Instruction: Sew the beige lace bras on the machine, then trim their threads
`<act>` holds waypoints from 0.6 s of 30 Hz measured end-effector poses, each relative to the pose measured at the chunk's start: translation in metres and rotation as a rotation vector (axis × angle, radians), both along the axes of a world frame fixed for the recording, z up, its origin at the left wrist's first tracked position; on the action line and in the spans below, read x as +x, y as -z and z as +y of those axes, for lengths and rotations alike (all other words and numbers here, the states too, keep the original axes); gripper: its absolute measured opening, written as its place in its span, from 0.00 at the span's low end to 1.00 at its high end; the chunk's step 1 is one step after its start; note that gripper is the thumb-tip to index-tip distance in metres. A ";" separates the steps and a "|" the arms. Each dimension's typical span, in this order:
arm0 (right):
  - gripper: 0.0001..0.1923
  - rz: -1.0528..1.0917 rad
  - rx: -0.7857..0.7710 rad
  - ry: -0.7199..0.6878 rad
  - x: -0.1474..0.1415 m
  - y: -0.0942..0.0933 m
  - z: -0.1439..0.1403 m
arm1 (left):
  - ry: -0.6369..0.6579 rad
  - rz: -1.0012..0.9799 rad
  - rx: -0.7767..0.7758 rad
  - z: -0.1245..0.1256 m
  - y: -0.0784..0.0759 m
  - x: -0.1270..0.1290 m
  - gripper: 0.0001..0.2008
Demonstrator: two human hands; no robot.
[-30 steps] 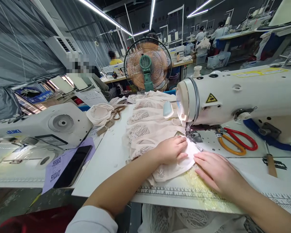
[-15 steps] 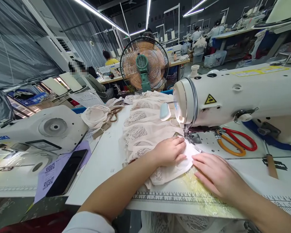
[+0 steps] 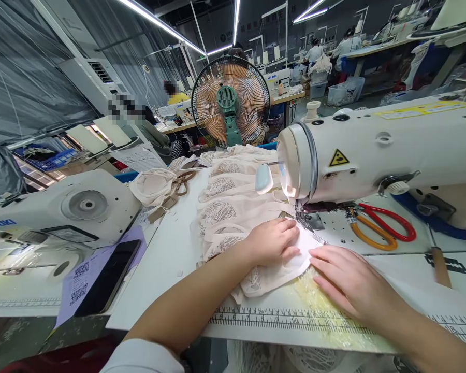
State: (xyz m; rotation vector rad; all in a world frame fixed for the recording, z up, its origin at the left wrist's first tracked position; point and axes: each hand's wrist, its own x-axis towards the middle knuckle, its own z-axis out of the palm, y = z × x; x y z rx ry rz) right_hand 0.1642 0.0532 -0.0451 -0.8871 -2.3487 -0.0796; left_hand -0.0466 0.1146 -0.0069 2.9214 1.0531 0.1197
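Observation:
My left hand lies on a pale pink lace garment piece, fingers curled over its edge just left of the presser foot of a white sewing machine. Flat on the same piece to the right rests my right hand, palm down, fingers pointing toward the needle. More lace pieces trail back across the table behind my left hand.
Red and orange scissors lie under the machine arm, and a razor blade sits right of them. A phone on purple paper and a second machine are at left. A fan stands behind; other people work in the distance.
Both hands stay on the lace piece by the needle with hardly any shift. My view has moved slightly.

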 end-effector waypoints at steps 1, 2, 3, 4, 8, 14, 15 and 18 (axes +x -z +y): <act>0.13 -0.003 0.004 -0.001 0.000 0.000 0.000 | 0.000 0.002 -0.002 0.000 0.000 0.000 0.23; 0.13 -0.005 0.009 -0.002 0.000 0.001 0.000 | -0.001 0.005 -0.005 0.001 0.000 0.000 0.24; 0.14 -0.008 0.013 -0.001 0.001 0.001 0.001 | -0.004 0.010 -0.007 0.001 0.000 -0.001 0.24; 0.14 -0.009 0.016 0.002 0.001 0.002 0.001 | -0.007 0.014 -0.008 0.002 0.000 -0.001 0.24; 0.15 -0.019 0.026 0.008 0.000 0.003 0.002 | -0.017 0.023 0.001 0.006 -0.002 -0.002 0.24; 0.15 -0.028 0.028 -0.001 -0.001 0.000 0.003 | -0.006 0.020 0.006 0.010 -0.002 -0.003 0.23; 0.15 -0.028 0.026 0.001 -0.001 0.000 0.003 | 0.000 0.015 0.007 0.011 -0.002 -0.003 0.23; 0.16 -0.031 0.019 0.009 -0.001 0.003 0.004 | 0.012 0.015 0.012 0.017 -0.003 -0.006 0.23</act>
